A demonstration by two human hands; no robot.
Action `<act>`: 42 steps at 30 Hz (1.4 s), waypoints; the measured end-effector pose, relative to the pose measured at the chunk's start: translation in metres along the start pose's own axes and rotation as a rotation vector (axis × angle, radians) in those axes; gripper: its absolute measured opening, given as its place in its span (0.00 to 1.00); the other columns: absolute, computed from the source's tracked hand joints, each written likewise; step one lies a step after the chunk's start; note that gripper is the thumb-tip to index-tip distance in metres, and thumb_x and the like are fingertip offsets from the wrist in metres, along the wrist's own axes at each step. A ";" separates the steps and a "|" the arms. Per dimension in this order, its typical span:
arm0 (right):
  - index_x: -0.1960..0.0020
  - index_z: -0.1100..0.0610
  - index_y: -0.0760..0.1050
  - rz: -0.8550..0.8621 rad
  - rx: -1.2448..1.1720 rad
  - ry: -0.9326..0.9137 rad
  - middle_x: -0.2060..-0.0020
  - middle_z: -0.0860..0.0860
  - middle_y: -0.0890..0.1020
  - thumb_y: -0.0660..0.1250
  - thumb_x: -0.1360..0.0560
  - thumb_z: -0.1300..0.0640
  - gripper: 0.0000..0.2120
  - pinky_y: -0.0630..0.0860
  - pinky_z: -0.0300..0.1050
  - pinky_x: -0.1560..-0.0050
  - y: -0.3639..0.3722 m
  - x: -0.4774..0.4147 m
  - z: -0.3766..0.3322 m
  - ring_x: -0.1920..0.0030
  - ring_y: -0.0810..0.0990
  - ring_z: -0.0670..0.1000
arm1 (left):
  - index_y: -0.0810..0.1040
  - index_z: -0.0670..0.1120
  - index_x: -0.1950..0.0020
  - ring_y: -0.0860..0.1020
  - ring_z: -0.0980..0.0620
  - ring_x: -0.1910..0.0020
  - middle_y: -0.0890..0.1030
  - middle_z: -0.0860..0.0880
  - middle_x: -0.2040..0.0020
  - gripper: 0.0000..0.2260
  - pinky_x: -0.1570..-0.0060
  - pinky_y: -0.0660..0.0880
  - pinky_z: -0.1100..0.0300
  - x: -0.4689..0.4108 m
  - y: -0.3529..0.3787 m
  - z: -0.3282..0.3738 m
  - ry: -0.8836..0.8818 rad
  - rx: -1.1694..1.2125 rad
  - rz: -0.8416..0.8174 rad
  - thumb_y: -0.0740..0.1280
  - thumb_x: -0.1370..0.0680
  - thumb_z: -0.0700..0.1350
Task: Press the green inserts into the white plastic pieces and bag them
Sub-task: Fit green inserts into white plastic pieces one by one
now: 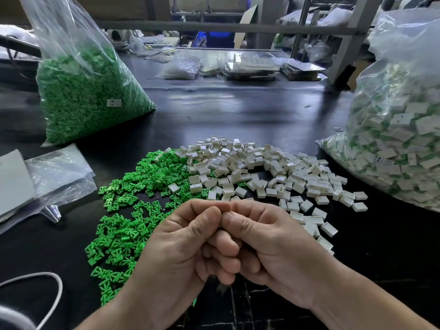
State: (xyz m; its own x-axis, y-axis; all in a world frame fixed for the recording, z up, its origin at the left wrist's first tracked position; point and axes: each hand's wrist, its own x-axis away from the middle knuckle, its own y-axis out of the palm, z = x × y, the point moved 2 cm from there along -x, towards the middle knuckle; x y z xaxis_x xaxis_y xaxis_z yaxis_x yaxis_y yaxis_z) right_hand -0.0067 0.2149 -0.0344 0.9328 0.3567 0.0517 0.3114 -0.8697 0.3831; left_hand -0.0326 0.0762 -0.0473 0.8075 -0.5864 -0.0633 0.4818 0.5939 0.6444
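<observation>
My left hand (181, 246) and my right hand (266, 244) are pressed together in front of me, fingers curled and thumbs meeting at the top. Whatever they hold is hidden inside the fingers. Just beyond and left of them lies a loose pile of green inserts (128, 210) on the black table. A pile of white plastic pieces (257, 172) spreads beyond and to the right. At the right stands a large clear bag (400, 129) holding white pieces with green showing in them.
A big clear bag of green inserts (85, 91) stands at the back left. Flat empty plastic bags (57, 172) lie at the left edge, and a white cord (47, 296) curves at the lower left. Trays and small bags (250, 65) sit across the far side.
</observation>
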 end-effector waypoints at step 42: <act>0.62 0.57 0.78 0.045 -0.042 0.030 0.71 0.54 0.78 0.65 0.23 0.57 0.11 0.73 0.40 0.79 -0.002 -0.005 0.000 0.77 0.76 0.48 | 0.78 0.48 0.53 0.74 0.67 0.57 0.75 0.63 0.58 0.07 0.58 0.66 0.81 0.007 0.008 0.031 0.662 -1.587 0.169 0.64 0.25 0.50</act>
State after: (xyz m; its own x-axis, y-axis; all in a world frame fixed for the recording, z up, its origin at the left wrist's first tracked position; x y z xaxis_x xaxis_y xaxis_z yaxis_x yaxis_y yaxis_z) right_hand -0.0119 0.2151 -0.0350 0.9394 0.3287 0.0972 0.2612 -0.8700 0.4182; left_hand -0.0334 0.0598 -0.0194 0.6762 -0.3988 -0.6194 -0.1063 0.7791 -0.6178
